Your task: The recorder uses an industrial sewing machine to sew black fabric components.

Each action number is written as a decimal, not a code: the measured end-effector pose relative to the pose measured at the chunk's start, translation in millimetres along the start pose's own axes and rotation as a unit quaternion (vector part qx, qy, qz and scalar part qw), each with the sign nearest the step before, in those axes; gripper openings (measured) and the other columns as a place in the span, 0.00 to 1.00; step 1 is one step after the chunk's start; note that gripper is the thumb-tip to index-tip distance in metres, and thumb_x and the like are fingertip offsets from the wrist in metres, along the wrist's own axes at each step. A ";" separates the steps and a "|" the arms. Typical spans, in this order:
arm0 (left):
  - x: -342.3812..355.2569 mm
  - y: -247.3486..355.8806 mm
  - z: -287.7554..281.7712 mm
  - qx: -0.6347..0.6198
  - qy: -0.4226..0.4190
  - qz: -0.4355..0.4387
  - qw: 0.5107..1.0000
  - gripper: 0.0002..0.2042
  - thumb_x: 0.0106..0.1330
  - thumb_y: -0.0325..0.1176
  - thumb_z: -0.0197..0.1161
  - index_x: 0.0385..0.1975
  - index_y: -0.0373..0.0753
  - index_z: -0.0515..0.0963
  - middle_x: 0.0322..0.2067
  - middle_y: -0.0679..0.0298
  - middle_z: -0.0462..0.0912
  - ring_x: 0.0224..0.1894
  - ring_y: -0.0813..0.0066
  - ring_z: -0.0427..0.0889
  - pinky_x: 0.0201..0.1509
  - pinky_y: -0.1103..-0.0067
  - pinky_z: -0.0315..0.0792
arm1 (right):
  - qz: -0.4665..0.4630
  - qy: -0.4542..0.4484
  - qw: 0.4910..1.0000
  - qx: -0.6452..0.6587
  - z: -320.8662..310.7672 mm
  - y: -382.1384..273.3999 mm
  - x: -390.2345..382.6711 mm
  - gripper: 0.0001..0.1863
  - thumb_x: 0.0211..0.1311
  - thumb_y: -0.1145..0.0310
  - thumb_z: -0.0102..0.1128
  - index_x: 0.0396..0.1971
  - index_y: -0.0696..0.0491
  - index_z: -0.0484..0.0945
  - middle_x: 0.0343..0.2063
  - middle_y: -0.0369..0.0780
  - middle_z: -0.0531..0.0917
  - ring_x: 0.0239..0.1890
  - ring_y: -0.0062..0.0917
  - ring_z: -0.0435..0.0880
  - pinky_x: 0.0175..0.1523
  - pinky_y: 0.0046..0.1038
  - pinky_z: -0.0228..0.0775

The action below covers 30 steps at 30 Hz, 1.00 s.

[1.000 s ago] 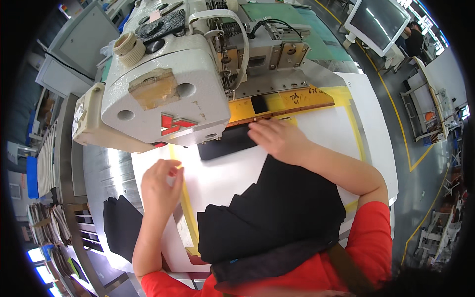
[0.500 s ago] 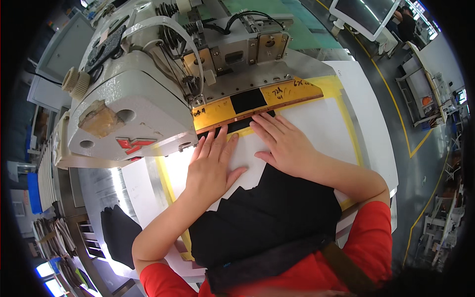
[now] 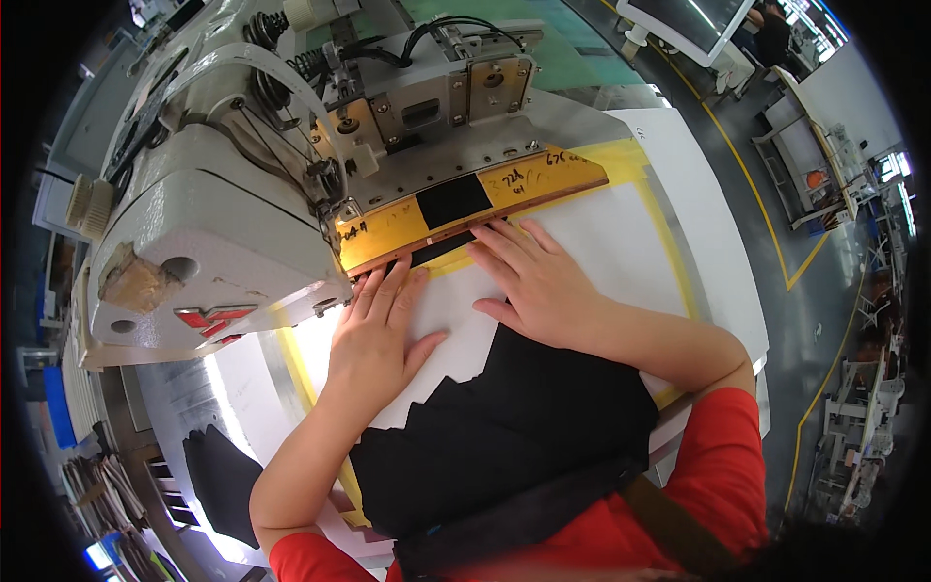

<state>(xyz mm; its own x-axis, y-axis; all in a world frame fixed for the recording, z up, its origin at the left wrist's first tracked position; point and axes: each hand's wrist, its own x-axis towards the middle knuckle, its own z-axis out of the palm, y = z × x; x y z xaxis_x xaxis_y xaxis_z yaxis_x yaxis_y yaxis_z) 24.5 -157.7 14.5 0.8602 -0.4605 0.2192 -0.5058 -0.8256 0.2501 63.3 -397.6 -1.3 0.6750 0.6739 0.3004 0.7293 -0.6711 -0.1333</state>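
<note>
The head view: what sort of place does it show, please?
Probably a sewing workshop: there is a big white sewing machine, layered black cloth, and a yellow-lined grey floor.

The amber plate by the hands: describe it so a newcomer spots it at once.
From the white machine head at left, go right to the grey metal bracket. Along its front edge, just beyond the left hand and right hand, lies the long amber plate. Unlike the yellow tape, it bears a black rectangle and dark handwriting.
</note>
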 end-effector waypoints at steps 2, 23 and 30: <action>-0.1 -0.5 -1.9 0.022 0.004 -0.001 1.000 0.33 0.58 0.50 0.65 0.61 0.39 0.69 0.62 0.53 0.69 0.61 0.51 0.71 0.63 0.63 0.67 | 0.003 0.004 1.000 0.002 1.2 -1.4 0.5 0.33 0.60 0.52 0.59 0.57 0.61 0.69 0.62 0.48 0.67 0.65 0.40 0.65 0.68 0.44 0.52; -20.6 6.8 1.3 0.045 0.028 -0.009 0.999 0.32 0.58 0.48 0.66 0.60 0.40 0.70 0.64 0.46 0.64 0.64 0.47 0.66 0.62 0.58 0.65 | 0.017 -0.027 0.999 -0.030 -4.3 -3.9 -2.0 0.34 0.60 0.51 0.59 0.58 0.61 0.69 0.64 0.48 0.67 0.67 0.38 0.65 0.71 0.45 0.48; -18.1 8.7 3.0 -0.002 0.029 -0.029 0.999 0.31 0.56 0.47 0.68 0.58 0.40 0.71 0.63 0.48 0.65 0.64 0.46 0.65 0.66 0.58 0.62 | 0.029 -0.022 0.999 -0.031 -5.8 -2.2 -1.6 0.33 0.58 0.54 0.62 0.59 0.58 0.69 0.62 0.45 0.69 0.66 0.37 0.66 0.70 0.45 0.48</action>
<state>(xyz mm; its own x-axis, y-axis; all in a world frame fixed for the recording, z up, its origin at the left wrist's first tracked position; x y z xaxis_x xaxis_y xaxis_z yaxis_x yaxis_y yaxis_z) 4.7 -157.5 9.9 0.8828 -0.3922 0.2585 -0.4556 -0.8491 0.2675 60.0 -399.0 4.1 0.7217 0.6448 0.2517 0.6810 -0.7266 -0.0912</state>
